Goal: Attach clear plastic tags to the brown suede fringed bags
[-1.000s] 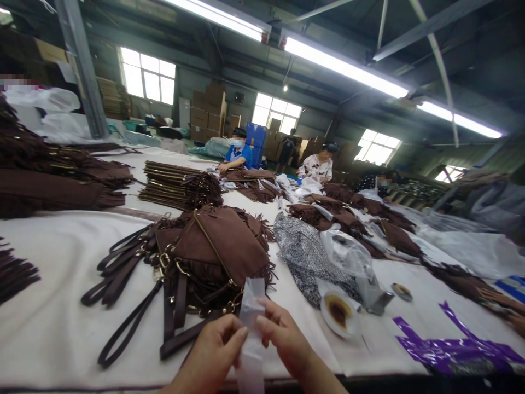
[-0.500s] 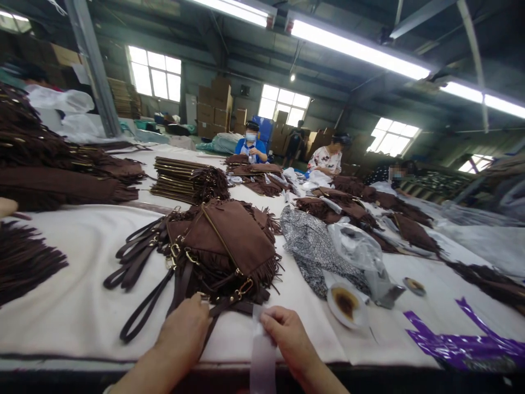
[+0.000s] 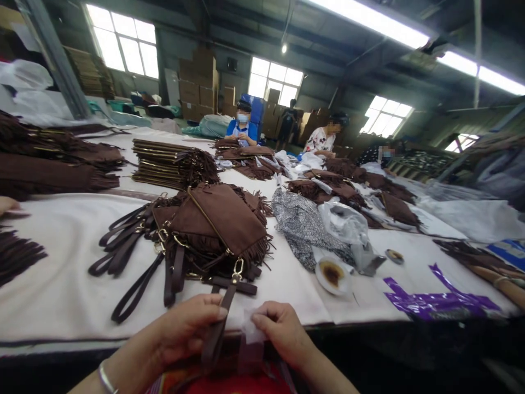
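Note:
A dark brown wrist strap [image 3: 217,334] hangs over the table's front edge, pinched between the thumb and fingers of my left hand [image 3: 184,328]. Its gold clasp [image 3: 238,270] lies just beyond my fingers, by the pile of brown fringed bags [image 3: 223,219]. My right hand [image 3: 283,328] is closed on a strip of translucent plastic [image 3: 251,334], which dangles beside the strap. More looped wrist straps [image 3: 137,290] spread out left of the pile.
A stack of brown pouches [image 3: 158,164] stands behind the pile. To the right lie a grey knitted cloth [image 3: 299,219], a small dish with brown liquid [image 3: 331,273] and a purple plastic bag [image 3: 443,301]. Co-workers sit across the table; another person's arm [image 3: 502,282] reaches in at right.
My left hand has drawn a wrist strap toward me, over the table edge. My right hand still holds the plastic strip, now close to the strap. The view has tilted down and shifted right.

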`<act>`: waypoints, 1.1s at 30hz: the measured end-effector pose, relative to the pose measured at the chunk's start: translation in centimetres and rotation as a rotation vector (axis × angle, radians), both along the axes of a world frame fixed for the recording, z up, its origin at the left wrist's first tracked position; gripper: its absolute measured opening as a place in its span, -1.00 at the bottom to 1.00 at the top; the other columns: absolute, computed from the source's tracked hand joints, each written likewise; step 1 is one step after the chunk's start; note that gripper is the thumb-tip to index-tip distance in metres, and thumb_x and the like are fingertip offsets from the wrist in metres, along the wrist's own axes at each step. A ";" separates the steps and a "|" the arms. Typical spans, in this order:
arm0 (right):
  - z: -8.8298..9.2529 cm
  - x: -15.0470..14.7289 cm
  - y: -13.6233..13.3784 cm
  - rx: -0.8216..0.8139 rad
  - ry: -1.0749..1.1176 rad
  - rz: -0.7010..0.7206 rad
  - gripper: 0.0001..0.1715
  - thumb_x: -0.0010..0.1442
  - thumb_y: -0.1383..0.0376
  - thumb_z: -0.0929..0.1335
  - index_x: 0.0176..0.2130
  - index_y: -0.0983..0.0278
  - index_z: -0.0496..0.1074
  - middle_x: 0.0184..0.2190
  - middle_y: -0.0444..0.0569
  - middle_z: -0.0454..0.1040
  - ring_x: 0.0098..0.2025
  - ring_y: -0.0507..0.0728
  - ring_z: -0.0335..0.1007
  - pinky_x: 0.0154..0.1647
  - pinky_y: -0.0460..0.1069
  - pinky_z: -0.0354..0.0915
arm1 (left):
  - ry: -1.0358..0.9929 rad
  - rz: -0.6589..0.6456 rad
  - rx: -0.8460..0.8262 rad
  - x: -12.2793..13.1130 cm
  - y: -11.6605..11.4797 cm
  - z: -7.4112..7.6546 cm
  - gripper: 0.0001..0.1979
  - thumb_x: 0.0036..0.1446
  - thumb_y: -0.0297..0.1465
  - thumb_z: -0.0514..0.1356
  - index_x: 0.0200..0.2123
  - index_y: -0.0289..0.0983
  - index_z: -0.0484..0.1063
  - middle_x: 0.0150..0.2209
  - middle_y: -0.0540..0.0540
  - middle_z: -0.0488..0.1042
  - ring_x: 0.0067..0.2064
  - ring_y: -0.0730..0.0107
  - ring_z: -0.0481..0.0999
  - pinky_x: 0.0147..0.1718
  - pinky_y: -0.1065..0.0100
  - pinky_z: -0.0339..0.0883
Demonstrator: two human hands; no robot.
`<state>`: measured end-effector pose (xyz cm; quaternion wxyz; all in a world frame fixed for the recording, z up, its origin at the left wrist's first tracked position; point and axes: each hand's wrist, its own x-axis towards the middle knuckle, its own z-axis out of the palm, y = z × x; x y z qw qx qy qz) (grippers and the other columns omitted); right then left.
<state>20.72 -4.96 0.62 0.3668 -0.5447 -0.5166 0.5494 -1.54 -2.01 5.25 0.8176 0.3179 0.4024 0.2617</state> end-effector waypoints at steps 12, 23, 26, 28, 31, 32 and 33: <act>1.4 -0.4 -0.2 0.026 -0.070 -0.095 -0.76 -0.01 0.23 0.42 -0.56 0.36 0.46 -0.65 -0.17 0.32 -0.55 -0.02 0.11 -0.52 -0.11 0.06 | 0.144 0.266 0.465 4.3 2.9 0.9 -0.75 -0.09 -0.31 0.37 -0.34 -0.29 0.49 -0.46 -0.02 0.50 -0.44 0.44 0.41 -0.48 0.47 0.25; 0.8 -0.2 0.1 0.010 -0.057 -0.100 -0.77 0.01 0.22 0.43 -0.51 0.36 0.49 -0.59 -0.13 0.38 -0.50 0.02 0.21 -0.49 -0.10 0.10 | 0.305 0.211 0.671 3.9 2.4 -0.2 -0.85 0.00 -0.33 0.30 -0.33 -0.24 0.52 -0.36 -0.03 0.56 -0.30 0.31 0.49 -0.28 0.39 0.34; 1.0 -0.4 0.2 0.028 -0.034 -0.091 -0.82 0.00 0.24 0.43 -0.46 0.35 0.52 -0.54 -0.13 0.40 -0.46 0.03 0.24 -0.45 -0.10 0.13 | 0.324 0.183 0.673 4.0 2.3 -1.0 -0.85 0.01 -0.34 0.28 -0.32 -0.25 0.52 -0.37 -0.04 0.55 -0.30 0.31 0.48 -0.28 0.39 0.33; 1.2 -0.6 0.3 0.065 -0.035 -0.080 -0.84 0.00 0.26 0.43 -0.41 0.33 0.53 -0.50 -0.13 0.42 -0.43 0.04 0.26 -0.42 -0.10 0.16 | 0.318 0.163 0.668 4.3 2.2 -1.7 -0.85 0.00 -0.34 0.28 -0.34 -0.27 0.53 -0.39 -0.04 0.53 -0.32 0.31 0.46 -0.30 0.39 0.31; 1.6 -0.7 0.6 0.109 -0.039 -0.072 -0.85 0.00 0.25 0.43 -0.43 0.32 0.51 -0.52 -0.14 0.40 -0.45 0.03 0.27 -0.42 -0.10 0.18 | 0.304 0.120 0.635 4.8 1.8 -2.4 -0.86 -0.05 -0.35 0.30 -0.39 -0.29 0.52 -0.42 -0.03 0.51 -0.34 0.32 0.44 -0.32 0.38 0.28; 1.6 -0.6 0.7 0.102 -0.025 -0.065 -0.84 0.00 0.24 0.44 -0.45 0.32 0.49 -0.55 -0.15 0.38 -0.47 0.02 0.26 -0.44 -0.10 0.18 | 0.285 0.098 0.594 4.9 1.7 -2.5 -0.85 -0.07 -0.35 0.32 -0.40 -0.30 0.52 -0.42 -0.03 0.51 -0.34 0.33 0.44 -0.33 0.39 0.27; 1.7 -0.4 0.7 0.079 0.001 -0.057 -0.81 0.01 0.23 0.44 -0.47 0.33 0.48 -0.58 -0.16 0.37 -0.49 0.01 0.25 -0.47 -0.11 0.16 | 0.247 0.077 0.529 4.9 1.7 -2.4 -0.83 -0.10 -0.35 0.34 -0.39 -0.30 0.51 -0.41 -0.03 0.51 -0.33 0.33 0.44 -0.34 0.40 0.27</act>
